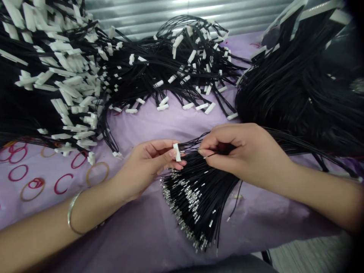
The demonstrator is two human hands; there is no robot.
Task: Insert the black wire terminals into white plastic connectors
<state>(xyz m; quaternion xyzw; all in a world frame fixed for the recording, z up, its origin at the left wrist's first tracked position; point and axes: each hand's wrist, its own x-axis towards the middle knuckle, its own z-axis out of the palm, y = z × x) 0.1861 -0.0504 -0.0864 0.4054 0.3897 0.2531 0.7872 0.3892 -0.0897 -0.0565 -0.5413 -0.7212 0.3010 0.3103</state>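
- The left hand (148,161) pinches a small white connector housing (176,152) between thumb and fingers, near the center of the view.
- The right hand (250,149), just beside it, pinches a thin black wire (210,155) between thumb and forefinger; several black wires run from the housing toward this hand.
- Below the hands, a bundle of loose black wires (210,189) with silver terminal tips fans out on a purple cloth (136,231).
- Black cables with white connectors (71,89) heap at left and behind.
- Red and yellow rubber bands (9,175) lie at left.
- A silver bangle (69,215) circles the left wrist.
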